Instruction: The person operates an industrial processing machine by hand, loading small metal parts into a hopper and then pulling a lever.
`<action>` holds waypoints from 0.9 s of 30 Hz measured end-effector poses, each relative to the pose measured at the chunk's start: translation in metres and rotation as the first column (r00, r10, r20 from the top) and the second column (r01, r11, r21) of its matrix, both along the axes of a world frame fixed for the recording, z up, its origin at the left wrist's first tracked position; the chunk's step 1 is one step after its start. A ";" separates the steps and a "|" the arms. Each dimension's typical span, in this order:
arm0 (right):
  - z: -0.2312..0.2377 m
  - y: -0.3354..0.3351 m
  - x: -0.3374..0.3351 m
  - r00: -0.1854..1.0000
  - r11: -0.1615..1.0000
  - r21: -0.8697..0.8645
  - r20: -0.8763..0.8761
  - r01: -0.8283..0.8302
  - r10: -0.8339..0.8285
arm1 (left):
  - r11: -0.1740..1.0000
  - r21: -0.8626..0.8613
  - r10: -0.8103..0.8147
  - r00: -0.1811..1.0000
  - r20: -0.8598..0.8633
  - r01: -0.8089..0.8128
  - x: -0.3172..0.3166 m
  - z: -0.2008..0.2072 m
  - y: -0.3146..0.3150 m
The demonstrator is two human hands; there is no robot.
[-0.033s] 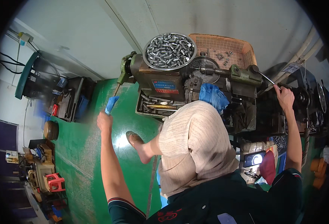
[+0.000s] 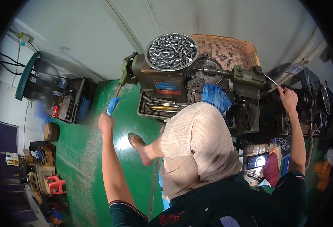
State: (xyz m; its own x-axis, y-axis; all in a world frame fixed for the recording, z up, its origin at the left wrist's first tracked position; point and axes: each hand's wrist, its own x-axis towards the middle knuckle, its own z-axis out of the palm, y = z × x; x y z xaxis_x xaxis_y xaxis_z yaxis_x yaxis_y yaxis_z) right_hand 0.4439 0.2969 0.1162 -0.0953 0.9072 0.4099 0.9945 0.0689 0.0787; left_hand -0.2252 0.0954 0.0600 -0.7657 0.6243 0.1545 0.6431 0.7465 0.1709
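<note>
My left hand (image 2: 106,122) is closed round a lever handle (image 2: 113,106) wrapped in blue cloth, whose rod runs up to a green bracket at the left end of a small lathe (image 2: 162,85). On the right, my right hand (image 2: 288,99) grips the lower end of a thin metal lever (image 2: 268,78) joined to the lathe's green tailstock (image 2: 246,75). A round metal bowl (image 2: 147,60) heaped with short metal pins (image 2: 172,50) stands on top of the headstock. Between headstock and tailstock, the chuck area is small and dark, so I cannot tell whether a workpiece sits there.
Behind the lathe an orange plastic basket (image 2: 249,47) holds some small metal parts. A blue cloth (image 2: 214,97) drapes over the lathe's front, beside a tray (image 2: 142,109) of tools and rods. My raised knee is close to it. A red stool (image 2: 56,185) stands far left.
</note>
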 end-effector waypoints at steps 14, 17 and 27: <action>0.002 -0.008 -0.011 0.992 0.991 -0.053 0.030 0.126 -0.124 | 0.999 0.002 -0.054 0.999 0.002 0.054 0.002 -0.001 0.000; 0.002 -0.010 -0.014 0.987 0.988 -0.033 0.052 0.152 -0.150 | 0.998 0.009 -0.060 0.998 0.001 0.060 0.004 0.000 0.001; 0.006 -0.012 -0.018 0.977 0.972 -0.101 0.032 0.211 -0.209 | 1.000 -0.001 -0.024 0.999 0.025 0.024 0.008 0.003 0.001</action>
State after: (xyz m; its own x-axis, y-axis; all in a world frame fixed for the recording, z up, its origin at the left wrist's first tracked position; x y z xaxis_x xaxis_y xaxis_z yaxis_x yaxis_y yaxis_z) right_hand 0.4259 0.2853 0.1225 0.0942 0.9451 0.3130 0.9859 -0.1322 0.1027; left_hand -0.2176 0.0963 0.0630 -0.7541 0.6428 0.1347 0.6564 0.7311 0.1861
